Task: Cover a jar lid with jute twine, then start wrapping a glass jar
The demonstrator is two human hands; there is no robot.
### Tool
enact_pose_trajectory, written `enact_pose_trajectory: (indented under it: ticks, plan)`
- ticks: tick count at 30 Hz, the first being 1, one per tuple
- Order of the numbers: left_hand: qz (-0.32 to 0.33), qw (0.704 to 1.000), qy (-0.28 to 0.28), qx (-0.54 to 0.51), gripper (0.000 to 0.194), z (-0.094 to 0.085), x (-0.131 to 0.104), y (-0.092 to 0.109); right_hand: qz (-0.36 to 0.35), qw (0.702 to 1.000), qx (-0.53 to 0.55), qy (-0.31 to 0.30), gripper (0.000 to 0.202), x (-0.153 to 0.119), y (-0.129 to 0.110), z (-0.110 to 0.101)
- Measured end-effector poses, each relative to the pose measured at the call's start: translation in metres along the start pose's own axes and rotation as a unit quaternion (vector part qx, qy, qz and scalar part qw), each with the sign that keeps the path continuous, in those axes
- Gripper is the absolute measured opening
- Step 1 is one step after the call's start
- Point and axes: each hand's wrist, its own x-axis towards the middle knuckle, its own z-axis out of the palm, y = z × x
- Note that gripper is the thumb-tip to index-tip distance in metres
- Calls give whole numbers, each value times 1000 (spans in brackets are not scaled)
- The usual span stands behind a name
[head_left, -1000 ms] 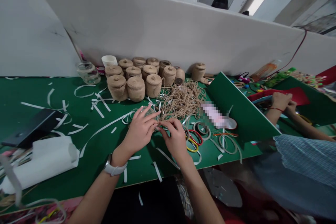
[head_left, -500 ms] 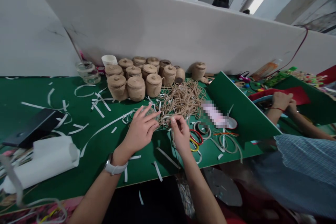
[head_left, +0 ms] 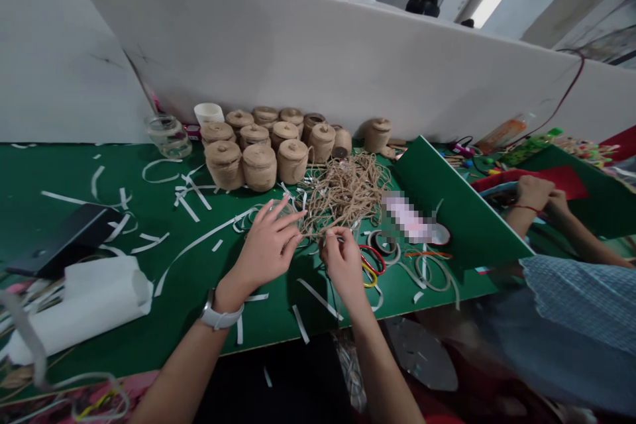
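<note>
My left hand (head_left: 268, 245) is over the green table, its outer fingers stretched and spread while thumb and index tip meet at a strand of jute twine. Opposite it, my right hand (head_left: 344, 258) is closed in a pinch on the twine, and a thin end hangs below. Between and just beyond both hands lies a tangled heap of jute twine (head_left: 350, 185). Scissors with red and yellow handles (head_left: 372, 265) rest beside my right hand, partly hidden by it. Several twine-wrapped lidded jars (head_left: 259, 167) stand in rows behind my left hand.
White paper strips (head_left: 199, 192) are scattered over the green table (head_left: 189, 305). A white roll (head_left: 89, 305) and a dark box (head_left: 62, 238) lie left. A clear glass jar (head_left: 167, 136) stands at back. A green panel (head_left: 462, 212) separates a co-worker's hands (head_left: 534, 195) at right.
My right hand has shifted slightly down and right, its fingers curling more. A strand hanging beneath it shows more plainly. My left hand stays nearly in place.
</note>
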Motion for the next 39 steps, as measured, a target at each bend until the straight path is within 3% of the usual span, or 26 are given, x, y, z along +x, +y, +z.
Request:
enact_pose_trajectory:
  ticks: [2,5,7,8,12,16,18,20,24,28,30,33,37,39]
  plan:
    - [-3,1000,4,-7,24,0,0,0,99,989,99,-55,24,1,-12,-4]
    - [-9,1000,10,-6,24,-1,0,1,237,919,261,-176,23,2,-27,-12]
    - [-9,1000,8,-2,24,-1,0,1,270,878,325,-224,21,3,-31,-16]
    - [-7,1000,6,-1,24,-1,0,2,264,871,345,-228,19,3,-32,-17]
    - [3,1000,5,8,23,0,-1,2,184,887,377,-191,19,1,-28,-13]
    - [3,1000,6,6,24,0,-1,1,117,944,256,-171,36,1,-19,-7]
    - [-5,1000,7,2,25,0,-1,1,71,981,149,-101,40,5,-13,-8]
    - [-11,1000,6,6,25,0,-1,1,27,998,60,-15,37,9,-8,-9]
    - [-12,1000,4,5,25,1,-1,2,-46,992,-64,99,33,16,-1,-11]
    - [-9,1000,10,6,24,1,-2,2,-120,959,-179,181,28,16,3,-6]
    - [-7,1000,9,14,25,1,-2,2,-141,962,-151,179,24,14,0,-4]
    - [-8,1000,6,16,25,0,-2,1,-125,983,3,136,28,13,-9,-10]
    - [-15,1000,10,0,25,0,-2,0,-27,988,151,-29,23,14,-22,-27]
    - [-16,1000,10,-2,26,1,-2,0,-4,982,173,-73,22,14,-24,-34]
